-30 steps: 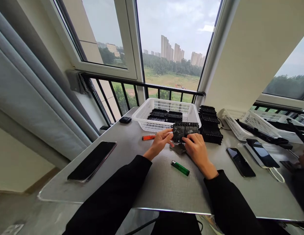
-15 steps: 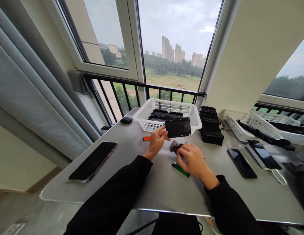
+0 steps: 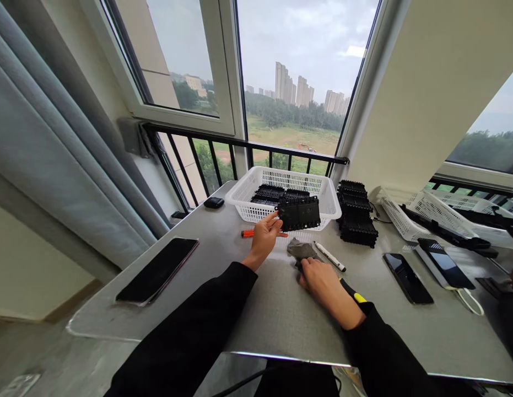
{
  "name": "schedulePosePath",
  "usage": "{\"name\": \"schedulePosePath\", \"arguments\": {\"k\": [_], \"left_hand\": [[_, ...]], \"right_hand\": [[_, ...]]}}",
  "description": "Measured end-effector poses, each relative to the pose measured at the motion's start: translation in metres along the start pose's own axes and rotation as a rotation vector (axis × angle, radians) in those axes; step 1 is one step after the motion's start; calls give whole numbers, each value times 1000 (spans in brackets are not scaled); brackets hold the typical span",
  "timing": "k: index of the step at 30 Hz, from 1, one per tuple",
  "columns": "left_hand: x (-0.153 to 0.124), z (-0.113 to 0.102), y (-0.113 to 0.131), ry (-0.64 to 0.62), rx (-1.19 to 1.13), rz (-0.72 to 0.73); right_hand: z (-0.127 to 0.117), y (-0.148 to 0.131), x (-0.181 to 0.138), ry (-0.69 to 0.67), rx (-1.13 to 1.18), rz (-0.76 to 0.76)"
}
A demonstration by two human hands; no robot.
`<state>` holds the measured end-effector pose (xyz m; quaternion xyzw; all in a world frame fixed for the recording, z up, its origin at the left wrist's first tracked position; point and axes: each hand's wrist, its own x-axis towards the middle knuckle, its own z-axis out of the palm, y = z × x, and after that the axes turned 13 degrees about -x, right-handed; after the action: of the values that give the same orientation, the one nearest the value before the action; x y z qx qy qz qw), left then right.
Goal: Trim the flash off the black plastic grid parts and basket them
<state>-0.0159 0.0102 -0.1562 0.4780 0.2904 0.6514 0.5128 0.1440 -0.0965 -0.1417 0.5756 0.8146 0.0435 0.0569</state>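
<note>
My left hand [image 3: 264, 238] pinches the left end of a flat black plastic part [image 3: 300, 214] with notched edges, held up tilted before the white basket. My right hand [image 3: 325, 282] is low on the table, fingers curled at the near edge of a crumpled grey cloth [image 3: 301, 249] and closed on it. Just beyond that hand lies a white pen [image 3: 329, 257]. A black and yellow tool [image 3: 358, 298] shows partly from behind the right wrist. An orange-red object [image 3: 248, 234] lies behind my left hand, partly covered. The right fingertips are hidden.
A white basket [image 3: 235, 201] holds several black parts [image 3: 268, 194]. Right of it stands a stack of black parts [image 3: 357, 215]. Phones [image 3: 408, 278] and more white baskets [image 3: 399, 218] are at the right. A tablet-like slab [image 3: 159, 270] and small black case [image 3: 214, 203] lie left.
My right hand has moved down and turned, uncovering more cloth, the pen and the yellow-black tool. A green object near it is out of sight. The black part in my left hand has tilted.
</note>
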Motion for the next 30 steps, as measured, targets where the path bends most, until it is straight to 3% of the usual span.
{"name": "schedulePosePath", "arguments": {"k": [3,6,9,13,16,23,30], "left_hand": [[0,0,-1,-11,-1,1],[-2,1,-2,-41,5,-3],[-6,4,-2,-83,-5,-44],[-12,10,-3,-198,-40,-128],[-17,15,-5,-279,-25,-154],[-29,20,-14,-402,58,-124],[-35,25,-10,-467,138,-84]], "right_hand": [[7,2,3,89,157,42],[7,5,5,270,565,100],[3,5,8,389,1008,63],[0,4,11,195,1542,38],[-4,5,11,58,1787,42],[-9,9,5,-200,2003,69],[-3,13,7,-222,2101,125]]}}
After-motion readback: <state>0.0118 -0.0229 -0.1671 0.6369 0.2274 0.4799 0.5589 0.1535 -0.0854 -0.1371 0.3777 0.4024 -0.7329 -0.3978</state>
